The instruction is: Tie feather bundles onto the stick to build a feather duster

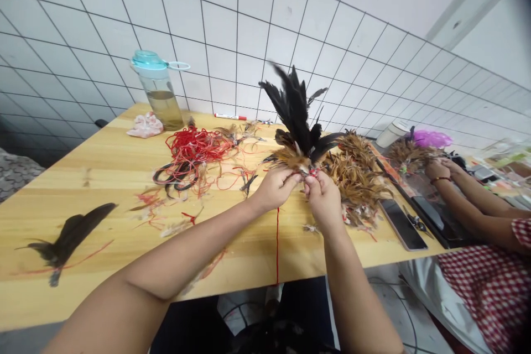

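Note:
Between my two hands, above the table's middle, stands a bundle of black and brown feathers (296, 116), its quill ends pinched at the bottom. My left hand (276, 188) grips the base from the left with thumb and fingertips. On the other side my right hand (326, 199) pinches the same base, where some red string shows. A length of red string (277, 249) hangs down below my left hand towards the table edge. Close to my right hand lies a large heap of brown feathers (357, 177).
Left of my hands is a tangle of red string (199, 146). Farther out are a bottle (164, 102), a crumpled tissue (145, 124), a red marker (230, 116) and black feathers (78, 235). A phone (403, 225) and scissors (418, 222) lie right, near a co-worker's hands (442, 168).

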{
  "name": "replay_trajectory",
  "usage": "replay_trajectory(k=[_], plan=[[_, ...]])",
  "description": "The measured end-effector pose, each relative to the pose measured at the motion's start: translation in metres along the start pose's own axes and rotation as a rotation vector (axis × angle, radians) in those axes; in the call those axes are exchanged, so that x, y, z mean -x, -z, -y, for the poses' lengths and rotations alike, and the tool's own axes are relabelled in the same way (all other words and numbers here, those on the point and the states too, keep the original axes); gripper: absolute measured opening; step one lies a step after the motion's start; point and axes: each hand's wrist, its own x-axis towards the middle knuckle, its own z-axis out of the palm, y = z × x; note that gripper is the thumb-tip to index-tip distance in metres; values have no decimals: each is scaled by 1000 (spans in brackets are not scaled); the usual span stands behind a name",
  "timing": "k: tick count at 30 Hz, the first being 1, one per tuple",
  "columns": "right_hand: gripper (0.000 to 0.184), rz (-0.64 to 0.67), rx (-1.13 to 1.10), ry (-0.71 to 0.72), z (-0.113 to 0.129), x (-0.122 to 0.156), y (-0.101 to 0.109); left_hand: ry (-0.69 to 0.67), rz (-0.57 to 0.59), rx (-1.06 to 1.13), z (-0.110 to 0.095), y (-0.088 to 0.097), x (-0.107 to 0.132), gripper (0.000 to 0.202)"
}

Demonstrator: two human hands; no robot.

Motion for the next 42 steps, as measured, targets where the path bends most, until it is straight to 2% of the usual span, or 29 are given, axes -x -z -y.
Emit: replay_trajectory(k=[2, 4, 6, 8, 11, 13, 15, 18, 20, 22, 26, 29, 33, 38, 42], plan=[[15, -207, 234, 103, -4, 0, -6, 52, 21, 12, -2, -4, 1, 29], [16, -295, 378, 154, -6, 2, -13, 157, 39, 51, -3, -7, 3, 34], [22, -309, 462, 175, -8, 6, -21, 247, 43, 131, -3, -9, 4, 35], [27, -305, 508, 188, -10, 10, -29, 281, 13, 193, -3, -10, 4, 33], [31, -293, 506, 195, -10, 15, -37, 291, -47, 157, -4, -9, 3, 30], [28, -278, 466, 185, -9, 16, -39, 300, -45, 102, -3, -7, 2, 30], [24, -204, 400, 170, -8, 13, -36, 330, -19, 60, 0, -5, 0, 33], [16, 57, 223, 55, -11, 6, -24, 377, 46, 0, 7, 0, -3, 36], [20, 230, 13, -74, -15, 1, -14, 384, 100, -41, 11, 3, -5, 36], [30, 321, -201, -164, -19, -1, -6, 374, 133, -78, 12, 6, -6, 34], [37, 358, -355, -200, -22, -2, 0, 388, 173, -143, 8, 6, -8, 32], [37, 389, -401, -250, -24, -1, -3, 391, 207, -145, 4, 6, -8, 33], [41, 452, -581, -340, -28, -1, -7, 377, 272, -119, 1, 9, -9, 37], [42, 542, -726, -438, -29, -2, -6, 292, 349, -189, 4, 17, -14, 40], [44, 491, -850, -476, -24, -1, -8, 275, 370, -240, 6, 20, -15, 48]])
